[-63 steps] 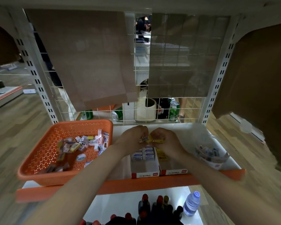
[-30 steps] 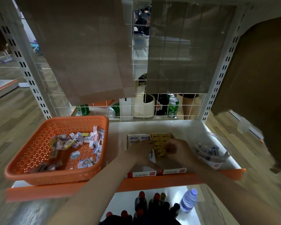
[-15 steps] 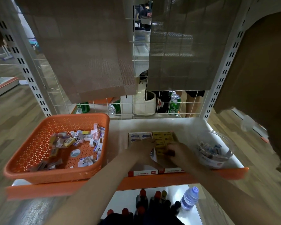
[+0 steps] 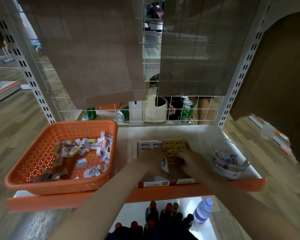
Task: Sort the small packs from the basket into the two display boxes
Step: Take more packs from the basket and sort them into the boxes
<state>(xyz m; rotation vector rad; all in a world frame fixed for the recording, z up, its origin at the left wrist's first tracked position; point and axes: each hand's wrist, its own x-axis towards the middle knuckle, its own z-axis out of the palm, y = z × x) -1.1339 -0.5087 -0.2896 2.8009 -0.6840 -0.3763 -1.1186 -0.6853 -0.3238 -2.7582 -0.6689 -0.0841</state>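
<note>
Your left hand [image 4: 152, 160] and right hand [image 4: 189, 161] sat close together over the two boxes, left box [image 4: 152, 184] with white packs [image 4: 150, 144], right box [image 4: 185, 181] with yellow packs [image 4: 175, 143]; both hands' fingers bent down onto the rows, yet whether either pinched a pack could not be told. The rows ran twelve to six; the loose packs [image 4: 87, 148] still to sort lay every which way in the basket [image 4: 59, 187], at nine o'clock from your left hand, well apart, so that hand was the nearer one, I judged. The basket's right wall stood between, so you would have had to lift over it; bare shelf [image 4: 128, 139] gave room there. A tub [image 4: 230, 168] crowded three o'clock; the lip [image 4: 246, 185] ran along six, the grid [image 4: 111, 115] along twelve.
</note>
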